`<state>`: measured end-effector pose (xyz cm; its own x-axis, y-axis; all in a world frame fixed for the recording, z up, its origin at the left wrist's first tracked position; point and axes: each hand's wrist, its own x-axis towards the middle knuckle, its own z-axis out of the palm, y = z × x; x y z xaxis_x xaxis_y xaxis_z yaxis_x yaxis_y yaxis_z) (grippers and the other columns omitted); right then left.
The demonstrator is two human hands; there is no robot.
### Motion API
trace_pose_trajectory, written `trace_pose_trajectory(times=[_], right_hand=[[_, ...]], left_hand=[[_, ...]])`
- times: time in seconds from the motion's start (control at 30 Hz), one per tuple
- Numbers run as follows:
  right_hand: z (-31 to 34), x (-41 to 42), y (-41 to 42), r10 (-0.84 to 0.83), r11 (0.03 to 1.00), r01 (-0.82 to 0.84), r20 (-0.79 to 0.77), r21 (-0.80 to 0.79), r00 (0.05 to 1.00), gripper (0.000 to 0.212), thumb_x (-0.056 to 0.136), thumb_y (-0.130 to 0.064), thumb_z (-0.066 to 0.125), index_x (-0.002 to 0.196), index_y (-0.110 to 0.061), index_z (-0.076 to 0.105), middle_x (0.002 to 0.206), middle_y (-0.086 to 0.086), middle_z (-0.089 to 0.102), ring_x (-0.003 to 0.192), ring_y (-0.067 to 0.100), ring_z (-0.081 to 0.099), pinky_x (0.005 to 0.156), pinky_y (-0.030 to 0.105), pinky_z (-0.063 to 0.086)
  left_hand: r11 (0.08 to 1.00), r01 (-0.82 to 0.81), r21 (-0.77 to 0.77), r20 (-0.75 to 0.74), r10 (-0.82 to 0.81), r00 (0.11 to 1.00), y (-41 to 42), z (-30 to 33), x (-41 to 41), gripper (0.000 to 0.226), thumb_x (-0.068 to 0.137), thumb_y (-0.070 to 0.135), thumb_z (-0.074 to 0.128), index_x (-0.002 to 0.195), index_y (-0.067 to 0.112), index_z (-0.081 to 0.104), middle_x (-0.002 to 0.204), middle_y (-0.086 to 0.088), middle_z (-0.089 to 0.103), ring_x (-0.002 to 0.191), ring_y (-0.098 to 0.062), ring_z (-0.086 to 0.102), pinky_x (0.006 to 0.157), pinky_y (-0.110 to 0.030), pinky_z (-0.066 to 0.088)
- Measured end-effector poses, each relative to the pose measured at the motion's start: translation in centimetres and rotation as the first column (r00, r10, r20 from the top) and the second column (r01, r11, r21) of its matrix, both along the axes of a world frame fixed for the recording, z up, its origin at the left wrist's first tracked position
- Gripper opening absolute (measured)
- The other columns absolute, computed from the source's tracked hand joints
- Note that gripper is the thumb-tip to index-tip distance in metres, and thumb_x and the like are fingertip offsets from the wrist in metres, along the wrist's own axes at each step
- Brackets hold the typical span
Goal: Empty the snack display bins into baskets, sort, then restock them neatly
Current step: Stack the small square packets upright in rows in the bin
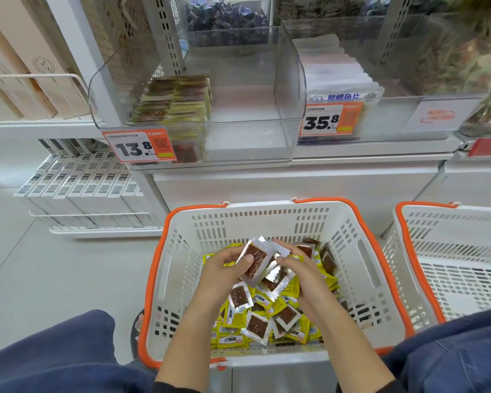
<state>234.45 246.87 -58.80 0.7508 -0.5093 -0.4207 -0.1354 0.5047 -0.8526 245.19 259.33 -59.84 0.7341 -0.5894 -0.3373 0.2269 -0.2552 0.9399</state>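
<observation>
A white basket with an orange rim (267, 214) stands on the floor in front of me, holding several yellow and silver snack packets (255, 316). My left hand (224, 270) grips a small stack of silver packets (255, 259) above the pile, thumb on top. My right hand (298, 268) pinches the stack's right edge. On the shelf above, a clear display bin (238, 137) with a 13.8 price tag holds neat rows of the same packets (176, 100) in its left part; its right part is bare.
A second white basket with orange rim (454, 251) stands at the right. A neighbouring bin (380, 120) tagged 35.8 holds white packs. Boxed goods fill a low rack (91, 191) at the left. My knees in blue trousers flank the basket.
</observation>
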Motion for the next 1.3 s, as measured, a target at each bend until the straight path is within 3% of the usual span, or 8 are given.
trace_pose_trajectory(times=[0.2,0.3,0.4,0.53,0.7,0.87,1.13,1.3], right_hand=[[0.2,-0.1,0.3,0.024,0.999,-0.025,0.039,0.026,0.999,0.029,0.088,-0.014,0.066,0.114,-0.029,0.068,0.117,-0.015,0.06,0.099,-0.01,0.051,0.087,0.027,0.042],[0.3,-0.1,0.5,0.036,0.999,-0.036,0.003,0.009,0.999,0.033,0.088,-0.012,0.066,0.117,-0.028,0.066,0.11,-0.021,0.058,0.093,-0.011,0.052,0.084,0.026,0.042],[0.2,-0.2,0.5,0.039,0.999,-0.039,-0.036,0.023,0.999,0.032,0.087,-0.015,0.067,0.113,-0.034,0.069,0.124,-0.009,0.06,0.115,0.008,0.052,0.103,0.04,0.039],[0.4,-0.3,0.4,0.08,0.997,-0.08,-0.068,0.005,0.994,0.031,0.091,-0.011,0.061,0.111,-0.032,0.069,0.108,-0.026,0.055,0.097,-0.005,0.048,0.096,0.034,0.029],[0.2,-0.2,0.0,0.144,0.988,-0.149,-0.116,-0.037,0.983,0.029,0.09,-0.01,0.062,0.109,-0.03,0.068,0.101,-0.031,0.049,0.107,0.006,0.039,0.094,0.032,0.019],[0.1,-0.4,-0.1,0.156,0.987,-0.159,-0.089,-0.024,0.984,0.025,0.089,-0.018,0.065,0.109,-0.032,0.067,0.098,-0.028,0.053,0.101,0.006,0.045,0.094,0.035,0.024],[-0.8,-0.2,-0.5,0.154,0.983,-0.148,-0.049,0.105,0.987,0.051,0.082,0.013,0.059,0.116,-0.024,0.068,0.116,0.005,0.069,0.101,0.02,0.066,0.089,0.035,0.05],[-0.7,-0.4,-0.6,0.158,0.987,-0.159,-0.151,-0.001,0.976,0.039,0.081,-0.007,0.073,0.111,-0.03,0.07,0.133,-0.002,0.055,0.128,0.018,0.043,0.113,0.044,0.02]], left_hand=[[0.999,-0.047,-0.011,-0.163,0.044,0.986,0.6,0.0,0.9,0.054,0.066,0.029,0.079,0.114,0.009,0.066,0.107,-0.014,0.072,0.094,-0.03,0.069,0.101,-0.053,0.046],[0.997,-0.077,0.003,-0.166,0.076,0.983,1.1,-0.1,1.3,0.038,0.078,0.019,0.079,0.112,0.008,0.067,0.106,-0.014,0.072,0.097,-0.028,0.068,0.1,-0.046,0.047],[0.997,-0.077,-0.025,-0.201,0.07,0.977,1.5,-0.1,1.9,0.033,0.081,0.011,0.075,0.112,0.004,0.067,0.104,-0.019,0.072,0.085,-0.025,0.069,0.083,-0.034,0.053],[0.997,-0.055,-0.047,-0.137,0.048,0.989,1.7,0.4,2.3,0.025,0.088,-0.002,0.062,0.11,0.008,0.069,0.107,-0.013,0.071,0.091,-0.022,0.068,0.076,-0.026,0.053],[0.997,0.062,-0.037,-0.086,-0.065,0.994,1.1,1.0,1.9,0.035,0.089,-0.004,0.06,0.119,0.014,0.064,0.118,-0.005,0.064,0.087,-0.004,0.068,0.064,-0.013,0.052],[0.998,0.047,-0.036,-0.355,-0.057,0.933,0.8,0.1,1.2,0.047,0.082,0.023,0.074,0.123,0.003,0.062,0.113,-0.014,0.07,0.104,-0.03,0.067,0.1,-0.044,0.048],[0.956,-0.23,-0.183,-0.517,0.105,0.85,1.4,-0.8,1.9,0.024,0.091,0.009,0.059,0.112,-0.002,0.064,0.112,-0.016,0.069,0.093,-0.025,0.072,0.073,-0.032,0.061],[0.966,-0.165,-0.201,-0.53,0.035,0.847,2.1,-0.3,2.5,0.023,0.093,0.003,0.052,0.111,-0.007,0.061,0.104,-0.018,0.066,0.081,-0.025,0.073,0.06,-0.025,0.056]])
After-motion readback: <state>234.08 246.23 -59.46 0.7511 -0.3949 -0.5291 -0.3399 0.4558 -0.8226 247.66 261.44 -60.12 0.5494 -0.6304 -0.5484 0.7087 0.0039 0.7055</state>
